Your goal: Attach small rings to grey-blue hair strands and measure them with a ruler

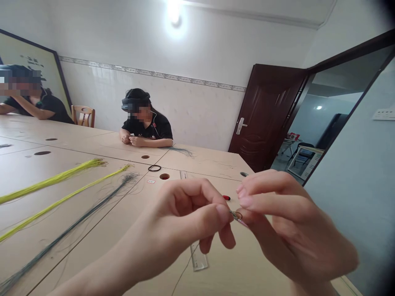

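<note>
My left hand (191, 218) pinches a thin dark strand between thumb and index finger. A small loop of the strand (237, 215) stands out past those fingertips, toward my right thumb. The strand's tail (184, 271) hangs below my left hand. My right hand (286, 222) is just to the right, its thumb tip at the loop and its index and middle fingertips slightly above, apart from the thumb. Whether the thumb presses on the loop is hard to see. A clear ruler (200, 263) lies under my left hand, partly hidden by it.
Left on the table lie two yellow strand bundles (55, 181) and a grey-green bundle (80, 220). A black ring (154, 168), a cable hole (164, 176) and a small red-and-black object (226, 198) are beyond my hands. A person (146, 119) sits opposite, another (33, 96) farther left.
</note>
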`<state>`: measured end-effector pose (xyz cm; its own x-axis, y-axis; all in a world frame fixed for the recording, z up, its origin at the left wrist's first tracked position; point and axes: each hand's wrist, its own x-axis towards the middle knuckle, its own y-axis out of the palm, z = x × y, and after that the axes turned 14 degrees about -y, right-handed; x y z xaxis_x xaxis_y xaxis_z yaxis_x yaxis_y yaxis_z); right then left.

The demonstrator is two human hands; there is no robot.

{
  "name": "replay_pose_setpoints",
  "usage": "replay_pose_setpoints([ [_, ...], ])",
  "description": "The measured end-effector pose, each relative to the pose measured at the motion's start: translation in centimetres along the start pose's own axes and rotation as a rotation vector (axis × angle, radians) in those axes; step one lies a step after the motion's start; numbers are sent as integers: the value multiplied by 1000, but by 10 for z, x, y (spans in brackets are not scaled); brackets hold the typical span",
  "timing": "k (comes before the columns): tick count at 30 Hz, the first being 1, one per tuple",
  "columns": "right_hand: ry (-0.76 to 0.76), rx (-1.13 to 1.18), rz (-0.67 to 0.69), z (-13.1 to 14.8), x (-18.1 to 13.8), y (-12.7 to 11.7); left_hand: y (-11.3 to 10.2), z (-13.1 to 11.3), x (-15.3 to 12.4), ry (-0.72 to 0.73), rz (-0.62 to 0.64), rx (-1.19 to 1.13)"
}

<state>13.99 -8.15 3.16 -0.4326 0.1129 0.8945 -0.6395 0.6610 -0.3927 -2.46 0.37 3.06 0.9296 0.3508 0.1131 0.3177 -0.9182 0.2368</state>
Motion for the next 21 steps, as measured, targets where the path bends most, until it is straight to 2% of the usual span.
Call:
replay_pose_setpoints([
  [4,-31,0,93,4,1,-1,-3,3,3,-16,32,-23],
  [7,27,36,41,8,2,0,-1,2,4,-30,1,51],
  [9,181,109,-43,6,2,-3,2,1,6,-7,-98,212],
  [12,488,136,-135,-15,-1,-17,9,6,10,45,-317,618],
  [13,612,90,-164,-26,-3,-24,13,11,13,45,-354,747],
  [14,793,26,-138,-40,-8,-32,17,19,16,35,-355,856],
  [16,945,-42,-73,-71,-21,-49,26,42,22,44,-251,1034],
  [18,1084,-110,20,-101,-39,-65,39,74,26,124,-37,1185],
  [20,1220,-182,124,-123,-60,-78,54,108,26,156,136,1230],
  [21,1273,-223,172,-131,-70,-83,62,123,24,173,174,1246],
])
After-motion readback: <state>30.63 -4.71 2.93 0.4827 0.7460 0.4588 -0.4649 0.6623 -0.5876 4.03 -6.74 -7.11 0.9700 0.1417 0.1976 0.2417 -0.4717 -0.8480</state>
